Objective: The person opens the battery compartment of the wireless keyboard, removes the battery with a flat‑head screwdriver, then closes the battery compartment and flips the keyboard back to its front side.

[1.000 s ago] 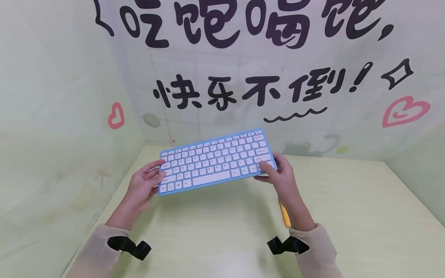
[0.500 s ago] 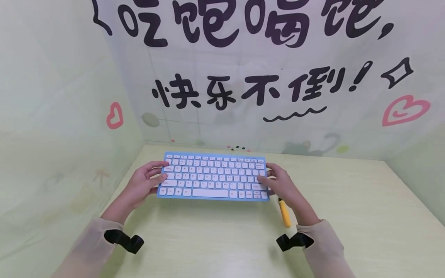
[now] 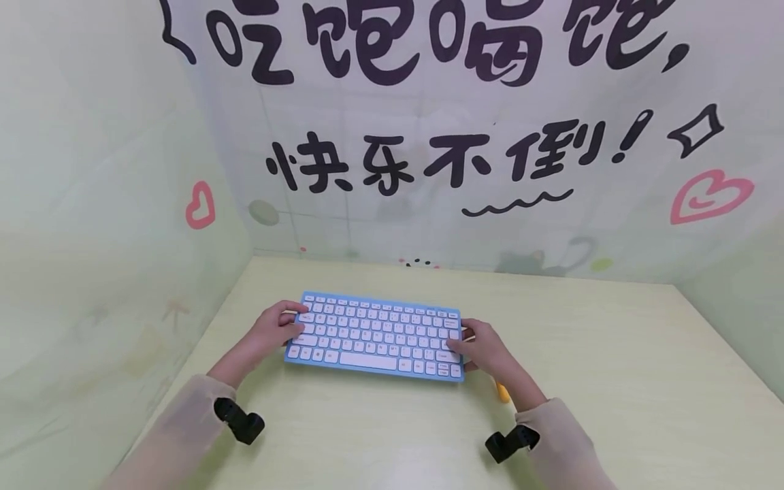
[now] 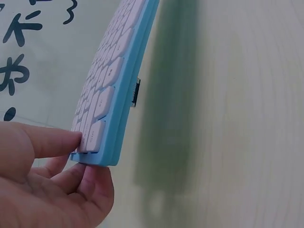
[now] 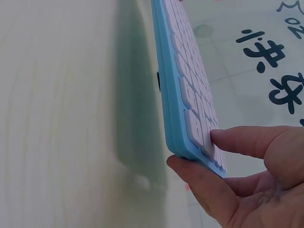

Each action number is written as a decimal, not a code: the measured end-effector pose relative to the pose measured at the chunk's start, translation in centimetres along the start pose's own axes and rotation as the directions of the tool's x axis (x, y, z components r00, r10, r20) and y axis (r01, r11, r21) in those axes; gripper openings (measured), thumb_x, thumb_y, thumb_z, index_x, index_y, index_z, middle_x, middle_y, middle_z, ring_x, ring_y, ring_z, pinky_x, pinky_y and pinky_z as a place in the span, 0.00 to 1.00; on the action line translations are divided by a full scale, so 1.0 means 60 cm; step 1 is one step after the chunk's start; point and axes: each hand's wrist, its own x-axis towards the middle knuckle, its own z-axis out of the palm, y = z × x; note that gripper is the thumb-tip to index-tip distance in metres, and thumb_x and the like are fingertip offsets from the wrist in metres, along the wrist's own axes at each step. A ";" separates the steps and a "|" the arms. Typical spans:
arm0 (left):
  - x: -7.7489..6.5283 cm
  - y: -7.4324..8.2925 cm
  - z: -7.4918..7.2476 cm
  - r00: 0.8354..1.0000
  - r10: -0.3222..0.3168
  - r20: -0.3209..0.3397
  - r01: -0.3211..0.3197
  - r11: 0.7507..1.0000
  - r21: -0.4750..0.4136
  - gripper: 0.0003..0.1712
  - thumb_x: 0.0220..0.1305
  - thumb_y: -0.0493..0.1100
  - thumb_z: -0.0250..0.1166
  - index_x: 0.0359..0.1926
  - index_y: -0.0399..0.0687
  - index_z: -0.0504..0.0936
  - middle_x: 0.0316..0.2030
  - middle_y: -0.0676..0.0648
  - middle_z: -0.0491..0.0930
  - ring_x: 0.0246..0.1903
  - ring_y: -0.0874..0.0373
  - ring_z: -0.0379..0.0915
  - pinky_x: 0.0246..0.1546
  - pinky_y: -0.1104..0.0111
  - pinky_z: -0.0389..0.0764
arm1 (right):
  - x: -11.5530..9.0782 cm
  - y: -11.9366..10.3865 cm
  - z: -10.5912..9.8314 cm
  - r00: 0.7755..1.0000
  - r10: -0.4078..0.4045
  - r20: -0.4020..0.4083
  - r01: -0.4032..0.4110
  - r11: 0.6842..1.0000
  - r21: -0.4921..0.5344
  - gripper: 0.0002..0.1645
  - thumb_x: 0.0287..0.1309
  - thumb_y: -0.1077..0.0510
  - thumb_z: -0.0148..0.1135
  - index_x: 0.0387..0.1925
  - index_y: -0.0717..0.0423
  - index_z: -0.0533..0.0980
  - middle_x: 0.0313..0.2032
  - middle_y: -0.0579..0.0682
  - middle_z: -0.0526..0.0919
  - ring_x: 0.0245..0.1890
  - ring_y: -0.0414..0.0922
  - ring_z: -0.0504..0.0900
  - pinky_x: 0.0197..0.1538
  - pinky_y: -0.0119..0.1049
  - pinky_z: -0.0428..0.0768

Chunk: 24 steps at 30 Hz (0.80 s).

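Observation:
A light-blue keyboard [image 3: 375, 335] with white keys is held above the table, its shadow falling on the surface below. At its left end my left hand [image 3: 273, 331] grips the edge, thumb on the keys and the other fingers behind. The right end is pinched by my right hand [image 3: 486, 346], whose thumb presses on the keys in the right wrist view. Both wrist views show the keyboard's blue side [image 4: 122, 114] tilted. A small dark piece [image 4: 136, 92] shows past its underside; I cannot tell what it is.
On the pale wooden table [image 3: 367, 435], a yellow-handled item [image 3: 502, 392] lies partly hidden by my right forearm. A fabric backdrop [image 3: 380, 224] with black lettering stands behind the table, and pale side walls rise left and right.
Both hands have lowered the keyboard toward the table. It was slanted up to the right, then turned level, and now slants slightly down to the right.

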 end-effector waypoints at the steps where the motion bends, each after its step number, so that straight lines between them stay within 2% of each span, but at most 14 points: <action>1: 0.002 -0.004 0.002 1.000 -0.002 0.004 0.002 1.000 0.011 0.19 0.66 0.34 0.53 0.57 0.36 0.64 0.47 0.35 0.75 0.36 0.54 0.73 0.34 0.66 0.76 | 0.000 0.002 0.002 1.000 0.002 -0.003 -0.002 1.000 -0.007 0.33 0.55 0.60 0.63 0.59 0.67 0.63 0.40 0.58 0.71 0.35 0.49 0.73 0.29 0.38 0.80; 5: 0.008 -0.020 0.013 0.999 -0.039 0.014 0.039 0.998 0.046 0.19 0.66 0.34 0.52 0.57 0.36 0.65 0.46 0.36 0.74 0.37 0.53 0.71 0.36 0.67 0.74 | 0.000 0.011 0.009 1.000 0.014 -0.004 -0.014 0.999 -0.044 0.31 0.55 0.60 0.63 0.58 0.67 0.65 0.38 0.57 0.72 0.33 0.49 0.72 0.29 0.37 0.79; 9: 0.012 -0.030 0.023 0.997 -0.080 -0.004 0.080 0.993 0.091 0.18 0.65 0.33 0.52 0.56 0.37 0.66 0.47 0.36 0.72 0.40 0.51 0.70 0.38 0.65 0.73 | 0.002 0.014 0.015 1.000 0.015 0.009 -0.014 0.995 -0.094 0.30 0.55 0.60 0.63 0.57 0.69 0.65 0.37 0.56 0.73 0.32 0.48 0.73 0.28 0.37 0.79; 12: 0.014 -0.030 0.030 0.997 -0.071 -0.033 0.075 0.988 0.133 0.18 0.65 0.32 0.52 0.56 0.37 0.66 0.52 0.34 0.68 0.47 0.46 0.68 0.46 0.58 0.72 | 0.005 0.015 0.020 1.000 0.003 0.007 -0.002 0.992 -0.128 0.29 0.56 0.61 0.62 0.57 0.70 0.66 0.36 0.56 0.74 0.31 0.47 0.73 0.28 0.37 0.78; 16: 0.015 -0.030 0.037 0.996 -0.050 -0.067 0.062 0.978 0.199 0.19 0.63 0.32 0.53 0.55 0.37 0.68 0.57 0.32 0.62 0.55 0.41 0.60 0.55 0.50 0.63 | 0.009 0.018 0.025 1.000 0.009 -0.001 -0.009 0.989 -0.147 0.29 0.56 0.61 0.62 0.56 0.70 0.66 0.35 0.55 0.75 0.31 0.47 0.73 0.29 0.36 0.78; 18: 0.014 -0.031 0.040 0.995 -0.061 -0.082 0.078 0.973 0.217 0.19 0.63 0.32 0.53 0.55 0.37 0.69 0.56 0.32 0.61 0.55 0.41 0.59 0.55 0.49 0.62 | 0.010 0.019 0.027 1.000 0.018 0.002 -0.018 0.988 -0.153 0.29 0.56 0.60 0.62 0.56 0.69 0.66 0.35 0.55 0.74 0.31 0.46 0.73 0.29 0.36 0.78; 21: 0.013 -0.034 0.043 0.992 -0.082 -0.098 0.102 0.970 0.222 0.19 0.63 0.33 0.54 0.56 0.37 0.68 0.54 0.33 0.60 0.52 0.42 0.60 0.53 0.51 0.65 | 0.011 0.021 0.029 1.000 0.028 0.006 -0.026 0.986 -0.162 0.28 0.56 0.59 0.62 0.55 0.68 0.67 0.34 0.54 0.74 0.30 0.46 0.73 0.28 0.35 0.78; 24: 0.014 -0.035 0.045 0.991 -0.080 -0.103 0.100 0.974 0.205 0.20 0.62 0.32 0.54 0.56 0.37 0.68 0.53 0.34 0.61 0.50 0.43 0.62 0.49 0.54 0.69 | 0.012 0.021 0.028 1.000 0.022 0.004 -0.021 0.986 -0.163 0.25 0.56 0.60 0.62 0.53 0.67 0.69 0.33 0.54 0.75 0.29 0.46 0.74 0.27 0.35 0.78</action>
